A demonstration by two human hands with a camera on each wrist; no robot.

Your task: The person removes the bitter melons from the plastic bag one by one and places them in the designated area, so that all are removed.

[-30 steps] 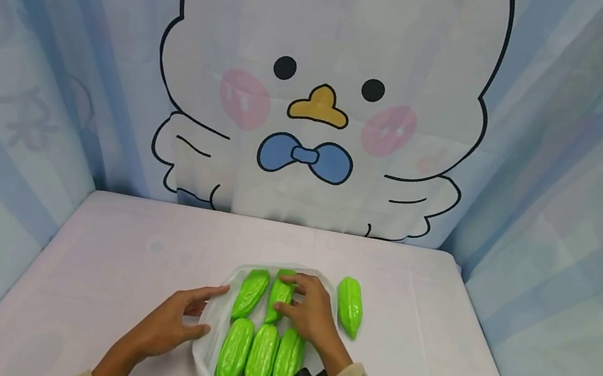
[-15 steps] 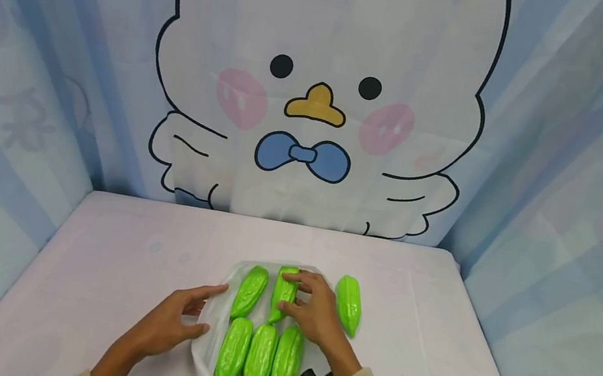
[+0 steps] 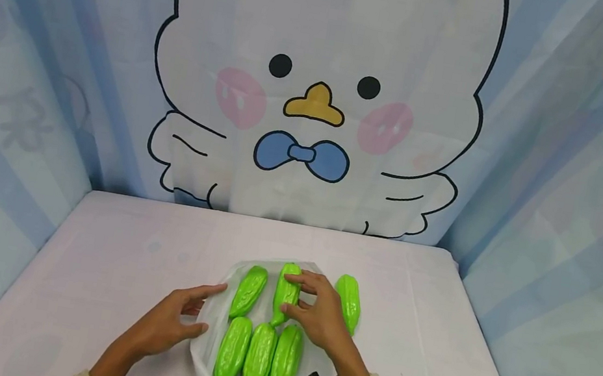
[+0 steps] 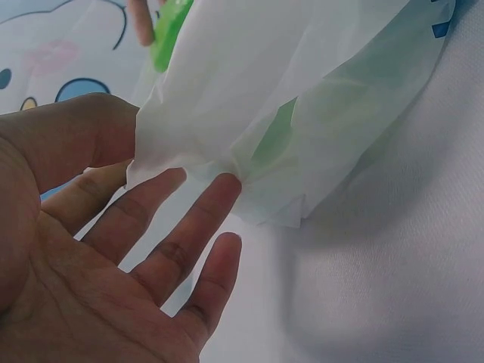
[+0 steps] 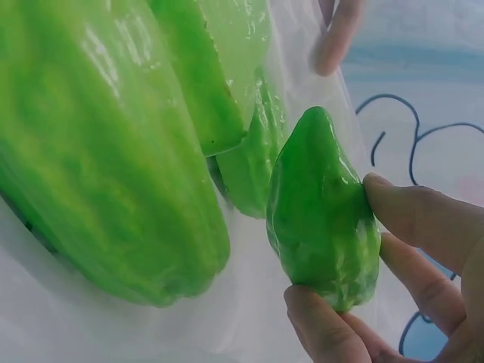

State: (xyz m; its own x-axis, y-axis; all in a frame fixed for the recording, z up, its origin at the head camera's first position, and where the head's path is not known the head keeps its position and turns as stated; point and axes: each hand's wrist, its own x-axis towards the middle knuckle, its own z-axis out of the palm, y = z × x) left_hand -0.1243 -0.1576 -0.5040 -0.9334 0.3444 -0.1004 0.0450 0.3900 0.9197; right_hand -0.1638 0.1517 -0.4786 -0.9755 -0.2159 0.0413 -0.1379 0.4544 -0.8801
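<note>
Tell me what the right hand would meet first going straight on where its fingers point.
In the head view, beyond the held green fruit, probably the upper-left green fruit in the white bag, though depth is unclear and the right hand might pass above it.

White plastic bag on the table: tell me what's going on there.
A person's right hand pinches one shiny green piece over the far part of the white plastic bag, while the left hand is at the bag's left edge. Four more pieces lie within the bag's outline: one far piece left of the held one, and a row of three nearer the person. A sixth piece lies to the bag's right, on the table.
</note>
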